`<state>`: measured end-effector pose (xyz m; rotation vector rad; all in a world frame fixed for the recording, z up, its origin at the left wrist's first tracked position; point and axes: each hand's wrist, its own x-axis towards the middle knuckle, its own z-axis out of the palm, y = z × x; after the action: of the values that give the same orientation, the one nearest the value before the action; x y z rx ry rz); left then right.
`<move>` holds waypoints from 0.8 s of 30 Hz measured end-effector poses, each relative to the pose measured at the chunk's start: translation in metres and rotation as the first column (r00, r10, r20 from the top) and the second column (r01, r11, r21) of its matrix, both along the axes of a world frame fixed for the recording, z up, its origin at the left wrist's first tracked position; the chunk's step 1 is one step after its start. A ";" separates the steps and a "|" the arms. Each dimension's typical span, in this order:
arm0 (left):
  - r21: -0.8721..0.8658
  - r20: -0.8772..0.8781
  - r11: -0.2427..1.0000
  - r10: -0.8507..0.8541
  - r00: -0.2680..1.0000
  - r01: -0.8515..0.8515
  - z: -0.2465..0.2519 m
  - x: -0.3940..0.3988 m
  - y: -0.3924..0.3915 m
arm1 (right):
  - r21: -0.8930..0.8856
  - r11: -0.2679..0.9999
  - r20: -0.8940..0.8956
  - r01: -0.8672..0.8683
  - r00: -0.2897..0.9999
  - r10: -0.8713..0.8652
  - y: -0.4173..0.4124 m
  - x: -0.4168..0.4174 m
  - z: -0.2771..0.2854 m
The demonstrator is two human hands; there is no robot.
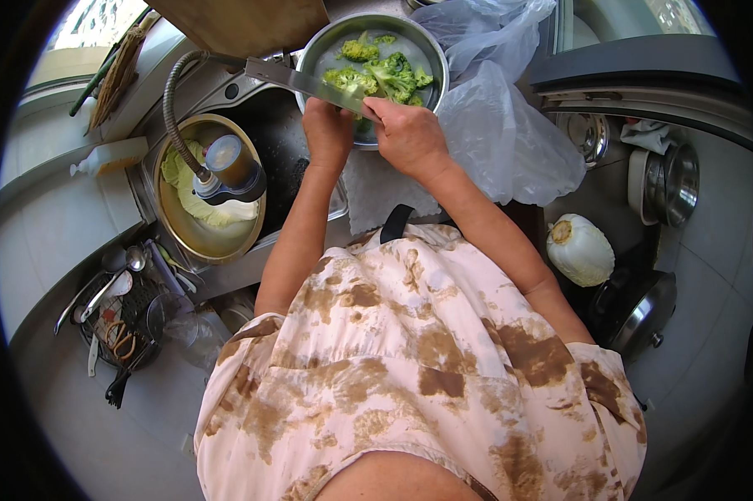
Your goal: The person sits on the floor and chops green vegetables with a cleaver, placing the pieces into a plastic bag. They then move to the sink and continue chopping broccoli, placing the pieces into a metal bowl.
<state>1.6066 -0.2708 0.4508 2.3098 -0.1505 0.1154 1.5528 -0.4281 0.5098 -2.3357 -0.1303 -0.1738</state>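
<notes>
A round metal basin [442, 75] holds broccoli florets [394, 76] in front of me. Over its near rim, my right hand [408, 131] grips the handle end of a kitchen knife [314, 84], whose broad blade points to the left across the basin. My left hand [327, 134] is closed at the near left rim, just under the blade. Its fingers are curled around something small, probably a broccoli piece, mostly hidden by the hand and blade. Some green shows below the knife between both hands.
Left, a sink [276, 125] holds a metal bowl [158, 188] with cabbage leaves [217, 210] beneath a faucet with a filter [229, 166]. Plastic bags [502, 125] lie right of the basin. A whole cabbage [580, 250] and a utensil basket [126, 319] flank me. A cutting board [245, 22] stands behind.
</notes>
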 end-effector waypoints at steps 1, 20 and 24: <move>0.027 -0.019 1.000 0.005 1.000 -0.005 0.003 0.000 -0.002 | -0.015 1.000 -0.006 -0.013 1.000 0.013 0.000 0.000 0.001; -0.091 0.196 0.992 -0.067 0.978 0.086 0.006 -0.004 0.001 | 0.334 0.927 -0.185 0.172 0.976 -0.114 -0.007 0.002 0.014; -0.105 0.219 0.990 -0.074 0.973 0.099 0.007 -0.003 0.001 | 0.328 0.934 -0.154 0.141 0.984 -0.094 -0.005 0.003 0.013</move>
<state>1.6038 -0.2703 0.4574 2.1678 -0.3457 0.3213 1.5558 -0.4332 0.5230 -2.0037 0.1020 -0.0865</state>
